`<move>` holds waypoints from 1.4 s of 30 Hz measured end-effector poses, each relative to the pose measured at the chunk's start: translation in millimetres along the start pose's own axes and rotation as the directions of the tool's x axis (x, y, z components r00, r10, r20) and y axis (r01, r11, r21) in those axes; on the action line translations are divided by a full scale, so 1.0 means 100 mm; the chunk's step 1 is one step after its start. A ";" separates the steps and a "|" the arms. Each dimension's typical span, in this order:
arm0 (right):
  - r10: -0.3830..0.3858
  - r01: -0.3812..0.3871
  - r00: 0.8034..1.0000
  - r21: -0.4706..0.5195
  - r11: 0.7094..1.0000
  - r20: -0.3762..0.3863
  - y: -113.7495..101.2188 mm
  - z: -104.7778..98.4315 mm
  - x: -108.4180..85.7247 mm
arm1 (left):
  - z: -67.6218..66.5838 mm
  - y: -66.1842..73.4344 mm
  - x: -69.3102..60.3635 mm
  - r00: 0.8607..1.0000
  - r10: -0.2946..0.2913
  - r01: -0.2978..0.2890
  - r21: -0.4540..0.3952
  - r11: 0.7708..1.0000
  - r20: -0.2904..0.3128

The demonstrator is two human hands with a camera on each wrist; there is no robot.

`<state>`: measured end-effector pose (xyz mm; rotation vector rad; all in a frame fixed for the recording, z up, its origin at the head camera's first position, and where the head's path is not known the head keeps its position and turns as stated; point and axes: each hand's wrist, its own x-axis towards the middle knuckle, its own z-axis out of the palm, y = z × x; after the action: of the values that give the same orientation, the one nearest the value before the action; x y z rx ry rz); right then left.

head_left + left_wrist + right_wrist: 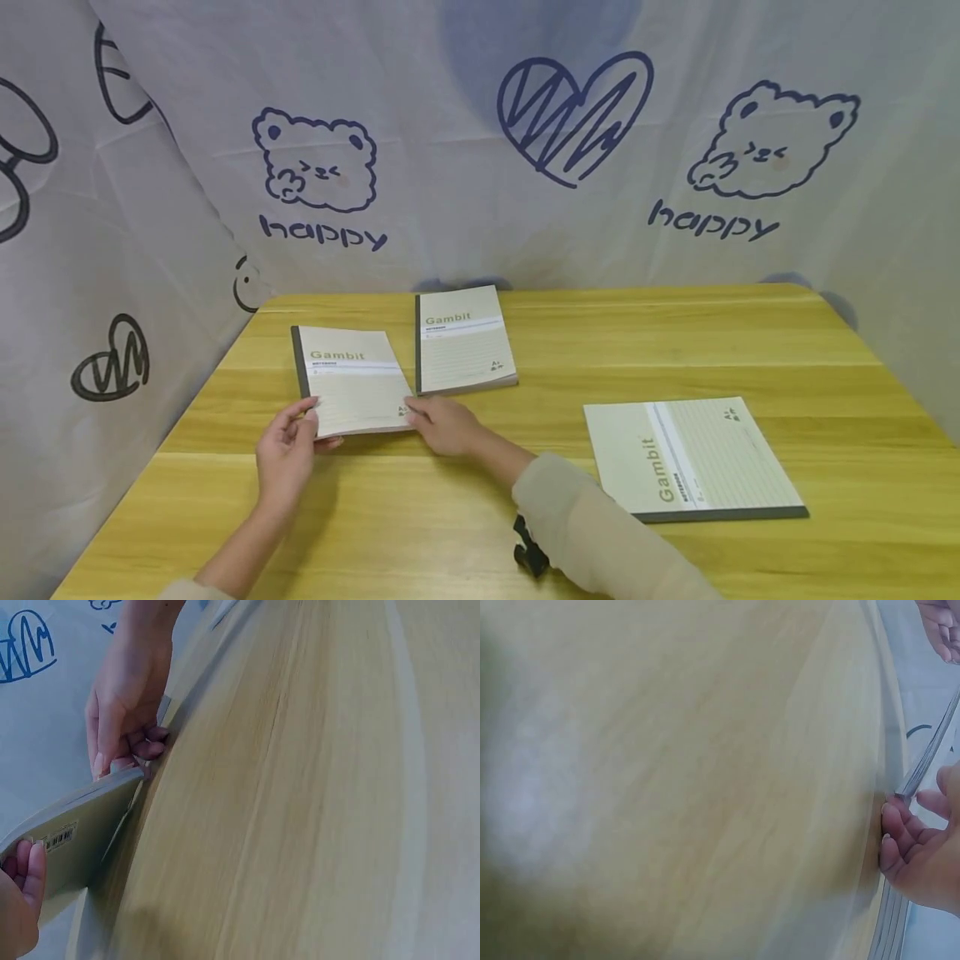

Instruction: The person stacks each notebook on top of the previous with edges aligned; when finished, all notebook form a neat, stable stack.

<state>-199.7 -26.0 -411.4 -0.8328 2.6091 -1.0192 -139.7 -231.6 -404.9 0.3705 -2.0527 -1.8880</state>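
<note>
In the head view a cream "Gambit" notebook [356, 387] with a dark spine on its left is held tilted, its near edge raised off the table. The left hand [285, 458] pinches its near left corner, thumb on the cover and fingers beneath. At the near right corner the right hand [442, 423] pinches it between thumb and fingers. The left wrist view shows the notebook's underside [90, 840] with a barcode label, the left hand [19, 900] at one end and the right hand [131, 697] at the other. In the right wrist view the right hand [926, 840] touches the notebook's edge [930, 754].
A second notebook [465, 342] lies just right of the held one, near the back of the wooden table [645, 342]. A third notebook [693, 458] lies sideways at the right, spine toward the front. A printed cloth [450, 208] hangs behind. Something black [531, 550] shows beside the right sleeve.
</note>
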 end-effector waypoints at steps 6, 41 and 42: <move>0.048 -0.043 0.999 0.169 0.985 -0.020 -0.01 -0.02 -0.02 | -0.04 -0.29 0.13 0.998 0.067 -0.068 -0.081 0.994 -0.019; 0.196 -0.001 0.940 0.573 0.820 -0.279 0.20 -0.68 -0.18 | 0.50 0.42 0.12 0.983 0.098 -0.096 -0.025 0.995 0.157; 0.191 0.000 0.939 0.557 0.831 -0.285 0.21 -0.70 -0.19 | 0.52 0.41 0.13 0.981 0.104 -0.102 -0.018 0.995 0.166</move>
<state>-220.9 36.6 -374.2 -0.4035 2.3373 -1.8922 -172.0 -185.7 -366.9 0.1040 -2.1224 -1.9230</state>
